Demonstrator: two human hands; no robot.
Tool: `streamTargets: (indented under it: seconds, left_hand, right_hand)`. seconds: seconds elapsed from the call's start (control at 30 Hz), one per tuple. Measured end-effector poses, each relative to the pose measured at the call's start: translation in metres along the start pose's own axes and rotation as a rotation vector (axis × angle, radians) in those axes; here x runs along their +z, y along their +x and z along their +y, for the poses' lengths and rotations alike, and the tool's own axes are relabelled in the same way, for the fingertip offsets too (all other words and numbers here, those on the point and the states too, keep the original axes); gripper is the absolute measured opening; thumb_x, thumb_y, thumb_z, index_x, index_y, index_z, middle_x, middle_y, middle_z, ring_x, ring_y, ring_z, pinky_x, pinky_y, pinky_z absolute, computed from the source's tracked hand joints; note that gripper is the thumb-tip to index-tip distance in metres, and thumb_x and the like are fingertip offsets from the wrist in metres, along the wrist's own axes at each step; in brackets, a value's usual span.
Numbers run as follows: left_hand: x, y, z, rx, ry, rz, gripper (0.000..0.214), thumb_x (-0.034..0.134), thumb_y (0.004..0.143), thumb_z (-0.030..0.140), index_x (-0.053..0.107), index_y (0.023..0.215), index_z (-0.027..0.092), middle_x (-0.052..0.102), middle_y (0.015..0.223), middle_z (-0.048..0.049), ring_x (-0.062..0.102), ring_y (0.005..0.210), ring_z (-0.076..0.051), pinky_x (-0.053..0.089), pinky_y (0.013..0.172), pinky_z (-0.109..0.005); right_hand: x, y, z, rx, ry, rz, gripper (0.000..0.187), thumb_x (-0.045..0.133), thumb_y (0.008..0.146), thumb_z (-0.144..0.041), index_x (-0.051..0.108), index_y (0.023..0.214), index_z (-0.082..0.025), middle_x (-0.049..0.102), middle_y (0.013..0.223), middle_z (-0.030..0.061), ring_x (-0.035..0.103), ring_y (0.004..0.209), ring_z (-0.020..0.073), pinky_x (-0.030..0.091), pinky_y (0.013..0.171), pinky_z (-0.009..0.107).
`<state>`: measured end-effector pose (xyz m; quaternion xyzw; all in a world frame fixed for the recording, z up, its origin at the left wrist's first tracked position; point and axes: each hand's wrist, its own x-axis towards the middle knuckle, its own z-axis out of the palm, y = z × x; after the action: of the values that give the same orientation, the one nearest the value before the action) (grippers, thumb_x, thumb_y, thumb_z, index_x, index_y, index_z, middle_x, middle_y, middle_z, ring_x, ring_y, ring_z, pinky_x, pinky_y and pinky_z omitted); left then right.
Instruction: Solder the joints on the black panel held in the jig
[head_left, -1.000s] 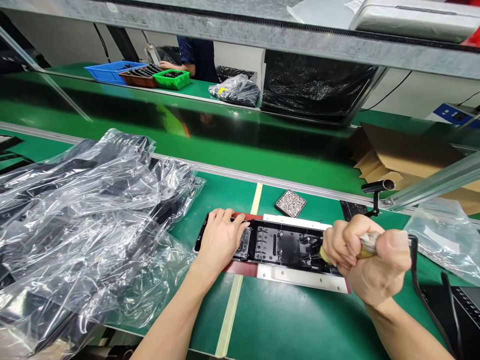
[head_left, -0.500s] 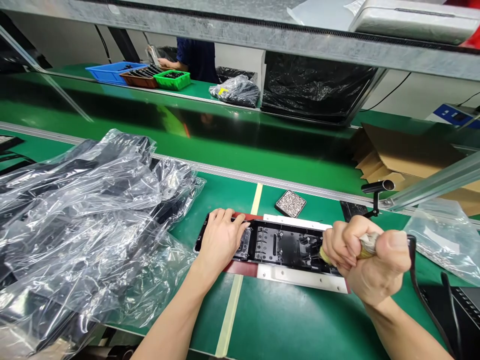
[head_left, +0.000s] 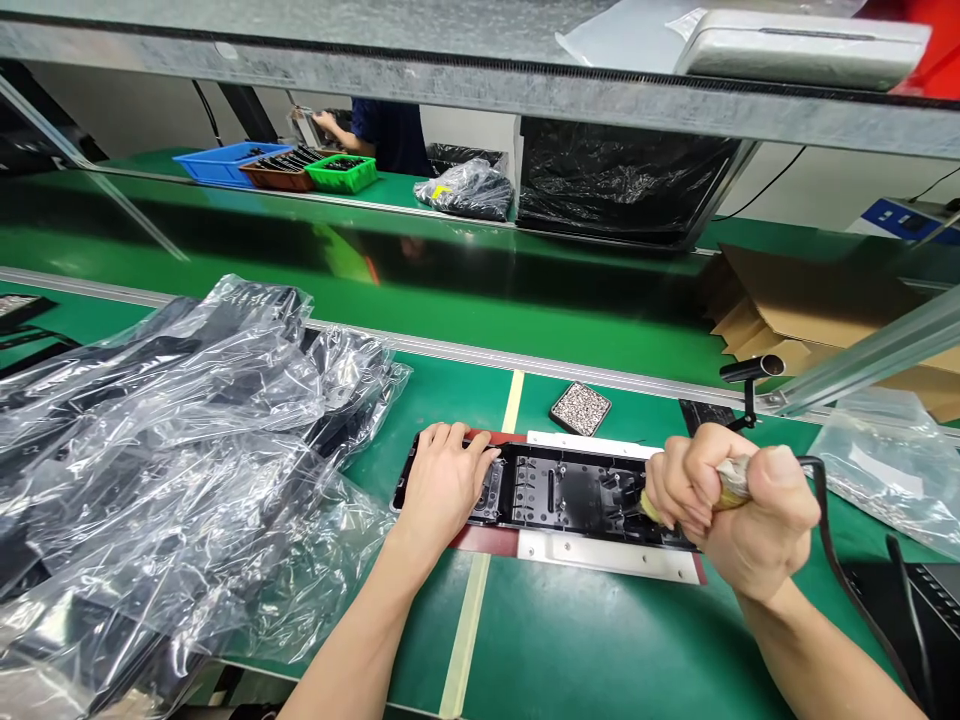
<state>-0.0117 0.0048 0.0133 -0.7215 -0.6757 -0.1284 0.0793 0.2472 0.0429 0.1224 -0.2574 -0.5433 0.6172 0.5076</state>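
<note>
A long black plastic housing lies in a red and white fixture on the green bench. My left hand rests flat on the housing's left end, fingers spread. My right hand is a fist wrapped round a corded screwdriver, its tip down at the housing's right end. A black cable trails from the tool.
Crumpled clear plastic bags over black parts fill the left. A small tray of screws sits behind the fixture. Cardboard and a clear bag lie at right. Across the conveyor another person's hand works near coloured bins.
Both my hands stay where they were on the housing and tool. The view has tipped slightly. The person across the conveyor has raised a hand.
</note>
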Motion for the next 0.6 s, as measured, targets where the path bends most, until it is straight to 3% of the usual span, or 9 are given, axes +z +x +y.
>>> streamTargets:
  seconds: [0.27, 0.47, 0.6]
  left_hand:
    - [-0.001, 0.001, -0.001, -0.004, -0.011, -0.011, 0.035, 0.042, 0.107, 0.037, 0.071, 0.118, 0.02, 0.066, 0.102, -0.0121, 0.059, 0.098, -0.03, 0.043, 0.093, -0.046]
    - [-0.001, -0.001, -0.001, 0.004, -0.001, 0.002, 0.036, 0.042, 0.107, 0.037, 0.072, 0.117, 0.019, 0.066, 0.101, -0.0127, 0.059, 0.096, -0.03, 0.044, 0.092, -0.046]
    - [-0.001, -0.002, -0.003, 0.01, -0.002, 0.013, 0.035, 0.043, 0.106, 0.037, 0.072, 0.116, 0.02, 0.066, 0.102, -0.0121, 0.059, 0.095, -0.029, 0.044, 0.091, -0.046]
  right_hand:
    - [-0.009, 0.007, -0.009, 0.038, 0.041, -0.254, 0.05, 0.053, 0.095, -0.055, 0.057, 0.059, -0.02, 0.041, 0.044, -0.0022, 0.038, 0.04, 0.0117, 0.041, 0.042, 0.028]
    - [-0.017, 0.001, -0.011, 0.011, 0.024, -0.157, 0.05, 0.049, 0.096, -0.058, 0.06, 0.064, -0.021, 0.045, 0.049, -0.001, 0.041, 0.042, 0.0131, 0.043, 0.043, 0.032]
    - [-0.014, 0.005, -0.023, -0.057, 0.023, -0.054, 0.053, 0.047, 0.097, -0.06, 0.06, 0.061, -0.023, 0.04, 0.045, -0.0014, 0.038, 0.037, 0.0124, 0.037, 0.038, 0.03]
